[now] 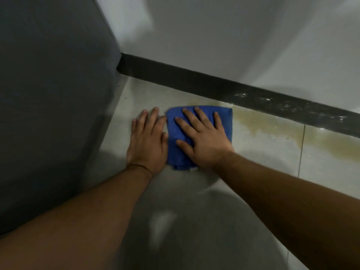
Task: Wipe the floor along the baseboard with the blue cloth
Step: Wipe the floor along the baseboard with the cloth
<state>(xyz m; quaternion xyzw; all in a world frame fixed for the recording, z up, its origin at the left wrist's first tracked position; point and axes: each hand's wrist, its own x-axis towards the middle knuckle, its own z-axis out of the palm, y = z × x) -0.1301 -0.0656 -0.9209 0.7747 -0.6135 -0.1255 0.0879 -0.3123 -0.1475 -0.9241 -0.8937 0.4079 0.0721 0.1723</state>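
A folded blue cloth (pixel 175 149) lies flat on the pale tiled floor (pixel 263 158), a short way in front of the dark baseboard (pixel 194 82). My right hand (pixel 202 137) presses down on the cloth with its fingers spread and straight. My left hand (pixel 148 139) rests flat on the bare floor just left of the cloth, its thumb side touching the cloth's edge. A yellowish-brown stain (pixel 272 123) runs along the floor beside the baseboard, to the right of the cloth.
A dark grey panel (pixel 54 94) rises on the left and meets the baseboard in a corner. A white wall (pixel 233 45) stands above the baseboard. White specks (pixel 282 106) mark the baseboard at the right. A tile joint (pixel 301 151) runs across the floor.
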